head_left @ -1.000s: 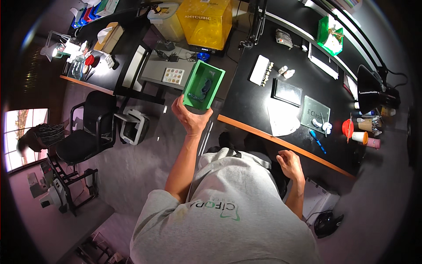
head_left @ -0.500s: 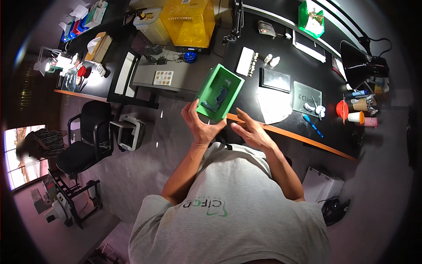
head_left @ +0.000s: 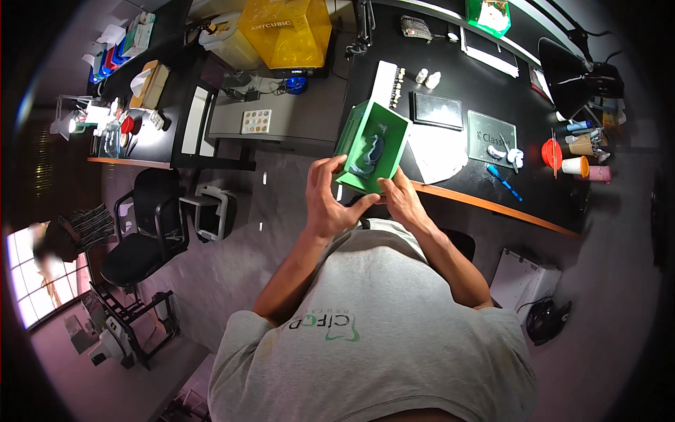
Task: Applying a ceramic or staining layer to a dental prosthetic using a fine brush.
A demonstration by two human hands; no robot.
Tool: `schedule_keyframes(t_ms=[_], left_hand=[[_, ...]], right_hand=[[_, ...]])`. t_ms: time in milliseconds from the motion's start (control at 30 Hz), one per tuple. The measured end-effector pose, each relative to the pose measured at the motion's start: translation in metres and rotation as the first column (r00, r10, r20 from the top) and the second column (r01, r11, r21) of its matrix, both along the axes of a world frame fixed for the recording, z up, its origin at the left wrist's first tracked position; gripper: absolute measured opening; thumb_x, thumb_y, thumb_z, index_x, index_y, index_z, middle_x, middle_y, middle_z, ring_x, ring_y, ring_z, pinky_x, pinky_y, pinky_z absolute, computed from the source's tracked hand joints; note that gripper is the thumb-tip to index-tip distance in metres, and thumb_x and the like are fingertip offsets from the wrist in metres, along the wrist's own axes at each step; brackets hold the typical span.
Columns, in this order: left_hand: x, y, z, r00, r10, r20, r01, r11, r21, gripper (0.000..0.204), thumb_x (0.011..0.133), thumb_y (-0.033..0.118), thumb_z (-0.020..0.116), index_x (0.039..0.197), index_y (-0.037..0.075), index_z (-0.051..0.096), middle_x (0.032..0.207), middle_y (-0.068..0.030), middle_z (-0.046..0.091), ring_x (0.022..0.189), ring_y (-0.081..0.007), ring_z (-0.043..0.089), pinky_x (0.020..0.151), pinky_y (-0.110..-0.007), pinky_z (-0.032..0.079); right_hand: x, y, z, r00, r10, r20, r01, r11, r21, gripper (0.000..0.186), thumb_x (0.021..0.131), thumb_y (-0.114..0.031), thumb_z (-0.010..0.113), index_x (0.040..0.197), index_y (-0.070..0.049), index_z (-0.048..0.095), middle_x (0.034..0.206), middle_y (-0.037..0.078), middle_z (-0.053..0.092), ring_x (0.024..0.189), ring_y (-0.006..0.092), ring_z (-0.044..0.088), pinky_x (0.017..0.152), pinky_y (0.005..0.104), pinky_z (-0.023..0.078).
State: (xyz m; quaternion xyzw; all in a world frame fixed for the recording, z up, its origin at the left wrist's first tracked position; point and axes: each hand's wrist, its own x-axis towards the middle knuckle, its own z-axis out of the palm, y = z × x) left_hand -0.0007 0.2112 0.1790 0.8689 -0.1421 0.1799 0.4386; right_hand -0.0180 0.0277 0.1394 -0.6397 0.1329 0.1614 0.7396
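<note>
By the counter (head_left: pixel 492 90) edge: green box (head_left: pixel 395 145), gripped by left hand (head_left: pixel 328 205) and now also by right hand (head_left: pixel 405 204), earlier apart from it; lettering borne by grey shirt (head_left: pixel 380 366), clear plate (head_left: pixel 483 125) and yellow cover (head_left: pixel 287 41).

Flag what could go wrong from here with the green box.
The green box is open-topped, so a tilt might slide or spill the dark pieces inside. The left hand and right hand hold its near end, so the far end could dip if either slackens. It shows near the desk's orange edge; depth is unclear, but a bump is possible.
</note>
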Motion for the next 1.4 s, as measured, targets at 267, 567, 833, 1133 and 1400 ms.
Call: schedule_keyframes(t_ms=[267, 567, 833, 1133, 1400], left_hand=[[0.040, 0.003, 0.055, 0.996, -0.076, -0.039, 0.073, 0.995, -0.066, 0.014, 0.084, 0.005, 0.079, 0.097, 0.003, 0.074, 0.088, -0.0072, 0.070, 0.076, -0.0167, 0.067, 0.070, -0.029, 0.054], [0.065, -0.042, 0.008, 0.818, -0.260, -0.513, 0.552, 0.603, 0.575, 0.014, 0.077, 0.009, 0.075, 0.088, 0.000, 0.075, 0.085, -0.0235, 0.073, 0.082, -0.0405, 0.075, 0.074, -0.049, 0.061], [0.068, -0.053, -0.006, 0.807, -0.106, -0.582, 0.511, 0.619, 0.596, 0.020, 0.070, 0.011, 0.075, 0.085, -0.002, 0.076, 0.085, -0.0263, 0.074, 0.084, -0.0431, 0.075, 0.077, -0.048, 0.061], [0.064, -0.044, -0.006, 0.845, -0.139, -0.517, 0.416, 0.778, 0.471, 0.030, 0.069, 0.018, 0.081, 0.088, -0.004, 0.074, 0.081, -0.0255, 0.073, 0.077, -0.0423, 0.074, 0.074, -0.047, 0.061], [0.056, -0.001, 0.033, 0.611, -0.334, -0.718, 0.168, 0.941, -0.295, 0.020, 0.097, 0.016, 0.071, 0.101, -0.003, 0.072, 0.091, -0.0132, 0.077, 0.085, -0.0166, 0.077, 0.074, -0.026, 0.063]], right_hand=[[-0.005, -0.014, 0.004, 0.970, 0.238, 0.052, -0.173, 0.826, -0.536, 0.046, 0.097, -0.013, 0.045, 0.135, 0.012, 0.043, 0.077, 0.031, 0.067, 0.072, 0.0487, 0.069, 0.071, 0.0552, 0.055], [-0.015, -0.001, 0.012, 0.913, 0.328, 0.244, -0.047, 0.677, -0.734, 0.036, 0.095, -0.013, 0.061, 0.117, 0.013, 0.050, 0.073, 0.028, 0.067, 0.069, 0.0501, 0.067, 0.061, 0.0576, 0.053], [-0.017, -0.001, -0.001, 0.920, 0.301, 0.251, -0.039, 0.706, -0.707, 0.022, 0.094, -0.008, 0.058, 0.104, 0.011, 0.053, 0.067, 0.028, 0.062, 0.065, 0.0508, 0.064, 0.058, 0.0582, 0.050], [-0.011, -0.006, 0.000, 0.911, 0.316, 0.265, -0.020, 0.676, -0.737, 0.022, 0.095, -0.011, 0.061, 0.095, 0.009, 0.051, 0.070, 0.029, 0.063, 0.068, 0.0508, 0.066, 0.058, 0.0584, 0.049], [-0.007, -0.012, 0.000, 0.914, 0.275, 0.300, 0.036, 0.679, -0.733, 0.022, 0.096, -0.011, 0.058, 0.101, 0.010, 0.052, 0.069, 0.027, 0.063, 0.066, 0.0491, 0.064, 0.060, 0.0579, 0.050]])
